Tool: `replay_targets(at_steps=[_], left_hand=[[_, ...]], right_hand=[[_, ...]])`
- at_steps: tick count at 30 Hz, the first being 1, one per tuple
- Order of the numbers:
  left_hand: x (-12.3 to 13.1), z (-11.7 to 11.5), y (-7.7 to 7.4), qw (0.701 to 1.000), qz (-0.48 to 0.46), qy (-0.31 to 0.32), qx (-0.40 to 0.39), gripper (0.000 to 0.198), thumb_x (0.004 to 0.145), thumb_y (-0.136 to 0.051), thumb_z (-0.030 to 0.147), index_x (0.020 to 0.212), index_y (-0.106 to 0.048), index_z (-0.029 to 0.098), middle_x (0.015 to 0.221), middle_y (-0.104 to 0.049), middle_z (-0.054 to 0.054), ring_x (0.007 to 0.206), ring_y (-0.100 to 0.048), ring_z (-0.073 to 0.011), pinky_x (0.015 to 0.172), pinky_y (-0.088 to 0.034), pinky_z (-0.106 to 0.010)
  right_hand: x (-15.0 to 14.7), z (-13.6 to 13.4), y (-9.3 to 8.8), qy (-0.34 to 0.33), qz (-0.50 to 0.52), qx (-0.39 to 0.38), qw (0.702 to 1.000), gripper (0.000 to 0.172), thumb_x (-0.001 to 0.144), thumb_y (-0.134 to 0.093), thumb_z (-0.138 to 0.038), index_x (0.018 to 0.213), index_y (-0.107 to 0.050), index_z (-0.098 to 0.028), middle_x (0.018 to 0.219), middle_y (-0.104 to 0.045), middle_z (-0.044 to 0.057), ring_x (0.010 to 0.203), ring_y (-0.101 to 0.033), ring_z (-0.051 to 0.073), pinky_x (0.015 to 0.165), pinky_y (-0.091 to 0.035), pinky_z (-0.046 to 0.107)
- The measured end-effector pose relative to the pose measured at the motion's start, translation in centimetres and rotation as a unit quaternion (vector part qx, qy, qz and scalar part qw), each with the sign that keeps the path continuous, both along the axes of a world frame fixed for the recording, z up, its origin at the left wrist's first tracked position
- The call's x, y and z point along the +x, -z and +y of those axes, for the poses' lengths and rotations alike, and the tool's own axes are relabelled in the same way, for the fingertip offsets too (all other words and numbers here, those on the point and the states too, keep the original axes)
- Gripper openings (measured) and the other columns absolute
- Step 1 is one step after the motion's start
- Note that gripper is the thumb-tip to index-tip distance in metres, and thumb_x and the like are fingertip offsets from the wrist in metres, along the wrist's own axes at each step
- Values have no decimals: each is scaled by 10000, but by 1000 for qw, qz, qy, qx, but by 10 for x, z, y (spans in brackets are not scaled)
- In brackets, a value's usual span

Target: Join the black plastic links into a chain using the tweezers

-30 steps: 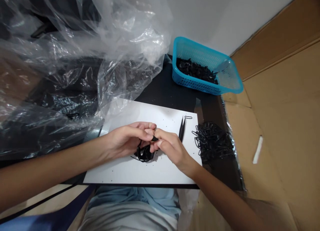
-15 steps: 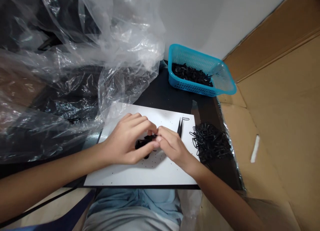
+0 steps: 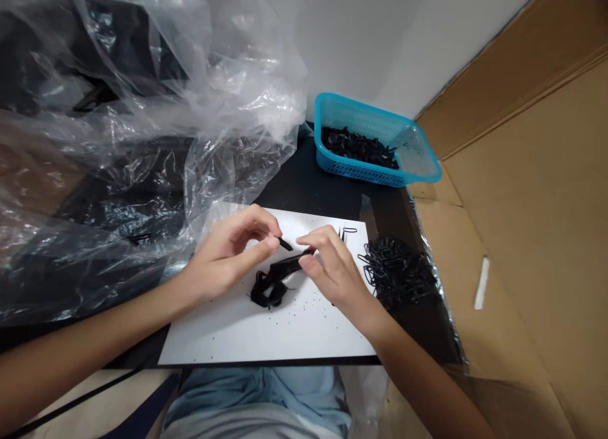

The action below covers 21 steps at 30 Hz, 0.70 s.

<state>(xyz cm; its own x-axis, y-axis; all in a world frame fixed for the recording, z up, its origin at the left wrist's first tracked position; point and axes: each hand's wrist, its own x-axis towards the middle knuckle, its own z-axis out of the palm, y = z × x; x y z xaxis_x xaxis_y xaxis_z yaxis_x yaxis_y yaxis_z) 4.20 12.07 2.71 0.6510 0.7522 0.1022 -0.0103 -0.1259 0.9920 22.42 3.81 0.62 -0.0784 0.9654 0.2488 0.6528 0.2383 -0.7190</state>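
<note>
My left hand (image 3: pixel 237 246), above the white sheet (image 3: pixel 228 341), pinches a small black strip-like piece (image 3: pixel 285 243) between thumb and index finger. Facing it, my right hand (image 3: pixel 335 271) has its thumb and index fingertips apart. A tangled black strip (image 3: pixel 270 290) lies on the sheet below. Its upper end reaches up between my right fingers, though I cannot tell whether they touch it. Dark pointed tweezers (image 3: pixel 341 234) show only their tips behind my right hand. Beside the tips lies a thin black loop (image 3: pixel 350 230).
A heap of black loops (image 3: pixel 399 271) sits at the sheet's right. Farther back, a blue basket (image 3: pixel 375 174) holds many black pieces. Clear plastic sheeting (image 3: pixel 237 166) covers the left. Cardboard (image 3: pixel 536 192) stands at the right, with a white strip (image 3: pixel 481 282) on it. Tiny black specks dot the sheet.
My hands have drawn apart; before, their fingertips met over the black strip. The small piece now shows in my left fingers, the tangled strip is uncovered, and my right fingers have parted.
</note>
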Motion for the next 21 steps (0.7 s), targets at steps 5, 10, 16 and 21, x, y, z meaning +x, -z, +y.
replay_targets(at_steps=[5, 10, 16, 21], left_hand=[[1, -5, 5, 999, -10, 34, 29, 115, 866, -630, 259, 819, -586, 164, 768, -558, -6, 679, -503, -113, 626, -404, -214], [3, -10, 9, 996, -37, 75, 17, 61, 874, -608, 188, 823, -583, 164, 772, -559, 3, 695, -518, -101, 633, -410, -197], [2, -11, 6, 996, -16, 82, -18, 121, 873, -609, 259, 815, -576, 158, 764, -561, -9, 693, -523, -117, 635, -413, -212], [-2, 1, 4, 999, -20, -32, -33, 120, 839, -642, 268, 826, -592, 160, 772, -552, -5, 707, -492, -115, 646, -382, -205]], right_hand=[[1, 0, -5, -45, 178, -121, 975, 229, 930, -430, -404, 859, -550, -223, 761, -571, 4, 759, -567, 159, 747, -440, 312], [-1, 2, 1, -85, 352, -177, 915, 165, 849, -535, -364, 797, -516, -209, 671, -577, -17, 628, -552, 130, 612, -421, 270], [-5, 2, 10, -84, 393, -142, 905, 120, 840, -529, -320, 791, -538, -211, 656, -590, -15, 624, -556, 140, 609, -419, 283], [18, -12, -13, 195, 282, 118, 932, 39, 803, -528, -205, 795, -529, -244, 735, -559, -10, 709, -553, 156, 705, -430, 330]])
